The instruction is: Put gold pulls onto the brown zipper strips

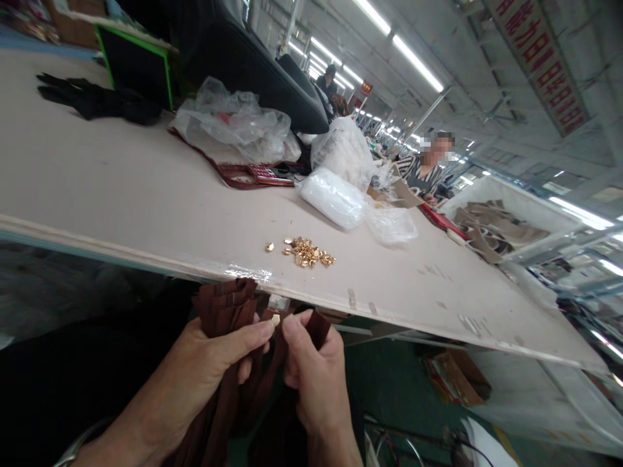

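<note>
In front of the table edge, my left hand (pixel 214 357) is closed around a bundle of brown fabric strips (pixel 226 308). Between its thumb and fingertips shows a small gold metal piece (pixel 275 320). Close beside it, my right hand (pixel 314 370) pinches the end of a brown strip (pixel 318 327), which sticks up between thumb and fingers. The long strips hang down below both hands. Just beyond, a loose pile of small gold metal pieces (pixel 306 251) lies on the table (pixel 146 188), with one piece (pixel 269 247) a little apart to its left.
Plastic bags (pixel 238 123), a white plastic-wrapped packet (pixel 333 198) and a dark red-framed tray (pixel 233 176) lie farther back. A black machine-like body (pixel 253 71) looms behind them. Black cloth (pixel 102 100) is at left. A person (pixel 421 168) sits beyond, near a bin of brown pieces (pixel 496 224).
</note>
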`<state>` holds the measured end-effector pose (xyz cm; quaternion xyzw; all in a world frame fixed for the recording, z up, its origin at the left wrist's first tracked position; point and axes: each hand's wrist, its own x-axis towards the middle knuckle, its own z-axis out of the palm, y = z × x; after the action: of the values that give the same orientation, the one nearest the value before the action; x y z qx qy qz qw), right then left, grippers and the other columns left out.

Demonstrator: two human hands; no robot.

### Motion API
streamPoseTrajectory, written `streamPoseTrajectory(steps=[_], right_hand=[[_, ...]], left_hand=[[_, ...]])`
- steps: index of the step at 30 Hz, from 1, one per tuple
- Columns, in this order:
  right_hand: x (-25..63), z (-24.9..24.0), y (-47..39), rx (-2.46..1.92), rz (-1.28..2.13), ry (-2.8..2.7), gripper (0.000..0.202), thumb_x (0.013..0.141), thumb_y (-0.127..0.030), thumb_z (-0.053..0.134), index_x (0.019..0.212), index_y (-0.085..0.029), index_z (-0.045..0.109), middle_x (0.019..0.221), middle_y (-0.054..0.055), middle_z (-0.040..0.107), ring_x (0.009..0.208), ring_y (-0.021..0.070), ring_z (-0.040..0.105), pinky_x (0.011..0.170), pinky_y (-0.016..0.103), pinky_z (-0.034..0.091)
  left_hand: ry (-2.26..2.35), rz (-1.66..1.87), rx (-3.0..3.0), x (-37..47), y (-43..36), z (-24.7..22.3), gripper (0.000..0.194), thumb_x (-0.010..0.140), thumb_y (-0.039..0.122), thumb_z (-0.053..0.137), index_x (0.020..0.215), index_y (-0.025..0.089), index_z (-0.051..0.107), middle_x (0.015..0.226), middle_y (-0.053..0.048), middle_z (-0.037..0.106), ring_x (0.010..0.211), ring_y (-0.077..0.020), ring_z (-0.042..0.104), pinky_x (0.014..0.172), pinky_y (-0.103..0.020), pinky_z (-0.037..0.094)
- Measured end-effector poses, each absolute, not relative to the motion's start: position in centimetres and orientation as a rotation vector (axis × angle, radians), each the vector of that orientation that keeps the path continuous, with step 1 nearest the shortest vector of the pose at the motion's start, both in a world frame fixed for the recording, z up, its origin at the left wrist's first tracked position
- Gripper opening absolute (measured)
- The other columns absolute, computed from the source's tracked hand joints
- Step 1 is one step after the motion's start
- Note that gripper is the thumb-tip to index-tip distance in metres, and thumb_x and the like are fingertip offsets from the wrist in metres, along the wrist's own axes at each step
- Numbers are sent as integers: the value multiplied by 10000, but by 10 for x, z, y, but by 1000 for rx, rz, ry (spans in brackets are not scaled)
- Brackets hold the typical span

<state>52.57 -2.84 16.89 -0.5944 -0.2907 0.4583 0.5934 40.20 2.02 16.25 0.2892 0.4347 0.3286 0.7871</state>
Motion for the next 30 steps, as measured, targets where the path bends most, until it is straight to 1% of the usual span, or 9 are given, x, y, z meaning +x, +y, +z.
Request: streamPoseTrajectory(steps=[5,9,14,17,20,22,24,27,30], right_hand=[[531,191,-25,-1577,796,-964,247,814,-352,678,691,-153,597,615,-20,579,565,92,474,532,205,409],[525,195,-20,-1667,676,-1106,244,857,-334,613,677,-177,562,591,-30,554,549,109,469,519,223,383],[521,195,-4,-1845,157,-1310,260,897,-297,552,673,-222,443,624,-25,531,557,132,465,553,255,350],[523,204,12,-1927,-40,-1305,245,894,-270,561,685,-230,439,627,-19,536,570,149,478,575,273,341],[526,214,21,-1884,22,-1268,174,904,-278,559,749,-220,507,643,-19,571,593,157,515,587,272,364],[526,217,21,-1792,191,-1263,99,904,-296,572,871,-204,586,670,-25,591,614,154,537,601,262,398],[525,216,17,-1706,376,-1294,123,905,-293,575,942,-194,637,693,-24,609,643,151,556,627,255,424],[524,213,8,-1642,580,-1351,172,925,-276,542,855,-187,671,725,-8,644,684,149,576,654,250,430],[525,212,-1,-1650,619,-1399,225,945,-305,522,808,-189,658,707,-16,621,680,141,544,632,243,403]], left_hand=[[864,685,597,400,22,159,369,650,457,814,564,189,576,425,43,504,385,-110,463,406,-214,373],[855,639,603,400,23,157,406,657,497,788,529,183,564,411,35,490,377,-106,441,401,-217,357],[869,647,586,400,24,163,407,631,458,796,470,178,549,389,25,493,363,-97,422,374,-204,338],[877,651,535,402,26,166,374,622,432,811,493,180,568,390,30,506,360,-100,442,377,-202,347],[892,646,547,406,28,168,363,617,437,818,499,180,591,383,23,518,360,-106,458,387,-205,357],[913,626,579,409,29,170,404,612,445,812,445,181,557,365,12,512,351,-105,449,379,-206,341],[928,615,605,411,29,173,408,610,429,804,424,184,536,360,9,511,352,-105,445,375,-204,315],[926,670,650,410,25,176,257,617,364,793,543,185,624,382,36,518,368,-97,428,392,-196,289],[890,674,744,407,18,174,220,643,346,774,576,173,657,378,36,513,371,-94,407,409,-206,270]])
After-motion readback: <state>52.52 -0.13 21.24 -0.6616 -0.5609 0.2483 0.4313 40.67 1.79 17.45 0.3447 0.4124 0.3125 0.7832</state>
